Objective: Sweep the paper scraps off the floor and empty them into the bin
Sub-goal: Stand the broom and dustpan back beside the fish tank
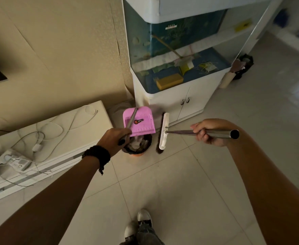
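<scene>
My left hand (114,139) grips the metal handle of a pink dustpan (142,121), which is tilted over a small round bin (141,150) on the floor. White paper scraps (136,144) lie inside the bin. My right hand (209,132) holds the steel pole of a broom; its white head with dark bristles (163,132) hangs just right of the bin, above the tiles. No scraps show on the visible floor.
A white cabinet with a fish tank (177,50) stands behind the bin. To the left is a low white unit (71,131) carrying cables and a power strip. My shoes (140,225) are on pale floor tiles. A dark bag (243,66) leans by the tank.
</scene>
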### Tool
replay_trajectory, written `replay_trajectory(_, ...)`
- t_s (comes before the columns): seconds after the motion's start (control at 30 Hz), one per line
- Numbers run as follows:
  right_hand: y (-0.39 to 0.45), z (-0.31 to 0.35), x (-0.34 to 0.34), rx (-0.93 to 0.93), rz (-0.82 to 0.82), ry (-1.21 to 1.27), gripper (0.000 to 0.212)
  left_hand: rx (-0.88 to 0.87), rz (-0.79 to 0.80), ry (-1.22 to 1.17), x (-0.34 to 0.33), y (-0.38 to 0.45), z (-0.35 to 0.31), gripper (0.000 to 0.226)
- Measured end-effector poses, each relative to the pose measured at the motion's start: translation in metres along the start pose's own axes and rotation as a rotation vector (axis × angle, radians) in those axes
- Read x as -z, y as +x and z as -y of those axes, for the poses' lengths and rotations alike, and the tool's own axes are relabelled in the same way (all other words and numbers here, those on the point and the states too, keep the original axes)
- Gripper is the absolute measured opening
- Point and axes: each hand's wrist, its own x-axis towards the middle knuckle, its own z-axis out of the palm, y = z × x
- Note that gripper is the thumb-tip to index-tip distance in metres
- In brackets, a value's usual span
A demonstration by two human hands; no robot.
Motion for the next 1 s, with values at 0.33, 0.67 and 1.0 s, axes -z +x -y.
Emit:
replay_trajectory(0.33,-0.057,0.042,-0.014,0.261,0.12,0.285,0.028,0.053,-0.116,-0.131,0.021,0.086,-0.048,0.014)
replay_trajectory(0.67,-0.008,0.112,0.082,0.172,0.093,0.135,0.029,0.164,-0.141,-0.188,-0.029,0.192,-0.115,0.01)
replay_trajectory(1.0,0.065,0.183,0.129,0.445,0.147,0.005,0.03,0.501,-0.206,-0.203,-0.093,0.278,-0.121,0.021)
